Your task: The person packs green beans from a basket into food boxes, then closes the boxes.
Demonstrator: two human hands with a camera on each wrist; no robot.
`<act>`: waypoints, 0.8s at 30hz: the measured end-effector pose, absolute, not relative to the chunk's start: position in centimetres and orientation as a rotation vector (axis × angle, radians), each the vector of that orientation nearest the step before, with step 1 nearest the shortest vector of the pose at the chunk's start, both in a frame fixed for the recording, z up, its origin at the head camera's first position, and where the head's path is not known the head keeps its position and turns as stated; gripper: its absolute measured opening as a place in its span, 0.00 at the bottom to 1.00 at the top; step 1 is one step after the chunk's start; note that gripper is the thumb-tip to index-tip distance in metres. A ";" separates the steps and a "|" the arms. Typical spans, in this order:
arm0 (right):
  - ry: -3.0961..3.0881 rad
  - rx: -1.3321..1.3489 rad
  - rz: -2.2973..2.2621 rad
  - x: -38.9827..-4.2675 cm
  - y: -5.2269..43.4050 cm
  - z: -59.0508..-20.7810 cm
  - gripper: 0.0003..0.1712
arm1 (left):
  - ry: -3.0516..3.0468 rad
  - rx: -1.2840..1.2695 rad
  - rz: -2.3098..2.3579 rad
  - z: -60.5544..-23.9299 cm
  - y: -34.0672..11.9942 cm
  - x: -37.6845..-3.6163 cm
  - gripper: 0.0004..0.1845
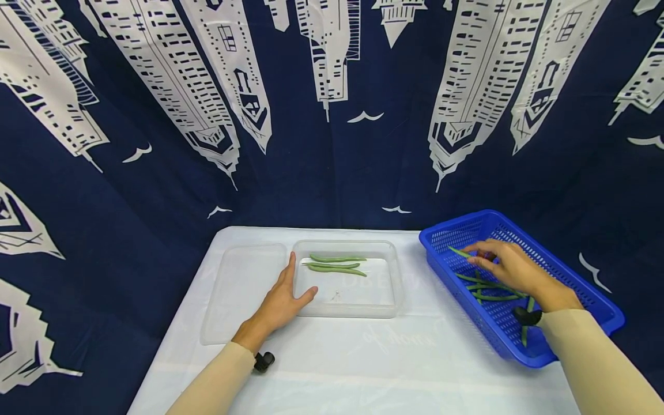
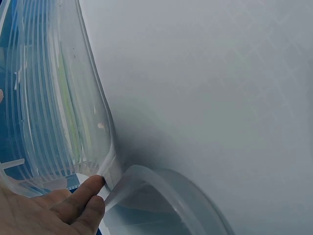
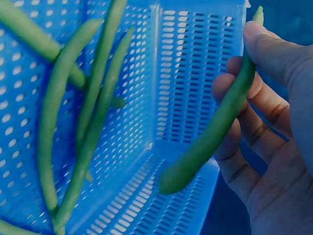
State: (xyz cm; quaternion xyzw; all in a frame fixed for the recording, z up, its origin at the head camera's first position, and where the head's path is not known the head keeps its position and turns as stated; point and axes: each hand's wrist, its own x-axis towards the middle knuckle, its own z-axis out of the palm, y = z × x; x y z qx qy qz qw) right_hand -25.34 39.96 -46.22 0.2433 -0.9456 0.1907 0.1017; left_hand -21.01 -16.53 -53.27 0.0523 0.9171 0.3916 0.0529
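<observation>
Three beans (image 1: pixel 337 265) lie in the clear tray (image 1: pixel 385 249) my flat left hand (image 1: pixel 280 302) steadies; my right hand (image 1: pixel 510 268) pinches another bean (image 3: pixel 215 127), with several left in the blue basket (image 1: pixel 581 288).

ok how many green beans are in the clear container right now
3 green beans lie in the clear container, near its far side: one at the back, one in the middle, one nearest. None seems hidden.
</observation>
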 end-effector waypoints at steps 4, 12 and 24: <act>-2.762 0.735 0.573 -25.3 39.0 -45.6 0.17 | 2.781 0.153 1.202 -53.1 -16.5 -20.9 0.61; -2.744 0.740 0.553 -25.1 37.2 -44.6 0.16 | 2.787 0.156 1.189 -53.2 -16.5 -20.9 0.62; -2.782 0.729 0.555 -24.9 34.3 -43.8 0.18 | 2.781 0.147 1.186 -53.2 -16.6 -20.9 0.62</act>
